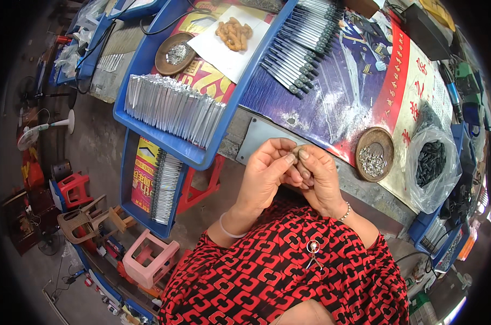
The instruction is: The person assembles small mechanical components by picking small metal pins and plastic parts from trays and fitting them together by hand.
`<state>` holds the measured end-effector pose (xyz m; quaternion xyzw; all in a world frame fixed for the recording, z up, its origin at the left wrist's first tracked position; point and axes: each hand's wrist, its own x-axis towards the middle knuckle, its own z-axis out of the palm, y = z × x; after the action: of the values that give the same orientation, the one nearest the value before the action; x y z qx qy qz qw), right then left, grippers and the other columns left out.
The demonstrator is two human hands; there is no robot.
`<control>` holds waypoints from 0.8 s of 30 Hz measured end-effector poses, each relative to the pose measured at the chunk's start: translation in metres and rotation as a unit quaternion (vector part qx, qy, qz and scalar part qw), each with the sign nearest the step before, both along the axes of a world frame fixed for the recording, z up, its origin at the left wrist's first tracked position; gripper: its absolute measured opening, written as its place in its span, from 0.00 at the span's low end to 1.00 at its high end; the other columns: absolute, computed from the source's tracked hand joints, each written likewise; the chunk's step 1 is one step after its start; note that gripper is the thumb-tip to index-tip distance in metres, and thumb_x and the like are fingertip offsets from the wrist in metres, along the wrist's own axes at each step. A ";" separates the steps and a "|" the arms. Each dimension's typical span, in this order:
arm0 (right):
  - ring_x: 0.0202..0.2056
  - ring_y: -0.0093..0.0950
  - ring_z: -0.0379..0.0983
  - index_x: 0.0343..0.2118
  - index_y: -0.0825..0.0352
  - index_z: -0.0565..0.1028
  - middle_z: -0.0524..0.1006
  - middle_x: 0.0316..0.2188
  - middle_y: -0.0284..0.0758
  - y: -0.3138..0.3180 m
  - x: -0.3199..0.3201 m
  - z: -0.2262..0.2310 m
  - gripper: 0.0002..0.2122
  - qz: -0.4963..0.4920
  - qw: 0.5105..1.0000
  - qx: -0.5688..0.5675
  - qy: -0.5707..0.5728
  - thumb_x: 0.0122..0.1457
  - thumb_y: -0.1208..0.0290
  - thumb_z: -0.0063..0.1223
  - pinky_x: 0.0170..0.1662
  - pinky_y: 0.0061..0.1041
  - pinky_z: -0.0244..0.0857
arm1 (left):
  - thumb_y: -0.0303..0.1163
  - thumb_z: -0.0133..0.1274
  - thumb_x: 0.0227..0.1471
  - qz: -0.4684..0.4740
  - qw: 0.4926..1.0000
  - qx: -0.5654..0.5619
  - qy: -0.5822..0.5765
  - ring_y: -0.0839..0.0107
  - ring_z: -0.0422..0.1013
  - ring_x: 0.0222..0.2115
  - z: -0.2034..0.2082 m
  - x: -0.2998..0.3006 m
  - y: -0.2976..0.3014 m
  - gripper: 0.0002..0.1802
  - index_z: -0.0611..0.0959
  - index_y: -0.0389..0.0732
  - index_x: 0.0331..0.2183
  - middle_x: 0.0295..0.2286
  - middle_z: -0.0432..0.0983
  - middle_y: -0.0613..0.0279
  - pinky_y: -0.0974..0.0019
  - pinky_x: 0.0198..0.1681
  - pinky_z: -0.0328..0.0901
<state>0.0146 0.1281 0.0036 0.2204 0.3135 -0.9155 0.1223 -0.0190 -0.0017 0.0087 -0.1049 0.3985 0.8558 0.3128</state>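
My left hand (268,172) and my right hand (320,176) meet in front of my chest, over the near edge of the bench. Fingertips and thumbs of both are pinched together, touching each other. Whatever sits between them is too small or hidden to name. Just beyond the hands lies a flat grey metal plate (259,138). To the right of my right hand is a round brown dish (387,142) holding small shiny metal pieces (372,162). A clear plastic bag (455,176) of small black parts (431,162) stands farther right.
At the left, a blue tray (164,137) holds a row of flat silver metal pieces (172,108), another brown dish (159,58) and brown twisted pieces (234,34) on paper. Slender dark-ended metal pieces (294,62) lie on the poster-covered bench. A pink stool (149,257) stands below left.
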 end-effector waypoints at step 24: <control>0.21 0.12 0.64 0.36 0.72 0.76 0.74 0.23 0.29 -0.004 0.007 0.000 0.08 -0.008 0.966 0.240 0.095 0.56 0.74 0.50 0.23 0.10 0.56 | 0.24 0.48 0.52 0.023 0.996 -0.083 0.020 0.75 0.73 0.21 0.006 0.000 -0.010 0.06 0.75 0.32 0.33 0.25 0.75 0.58 0.74 0.26 0.71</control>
<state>0.0221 0.1244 0.0039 0.1579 0.5328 -0.8309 0.0284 -0.0193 -0.0116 0.0152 -0.1223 0.4721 0.8287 0.2747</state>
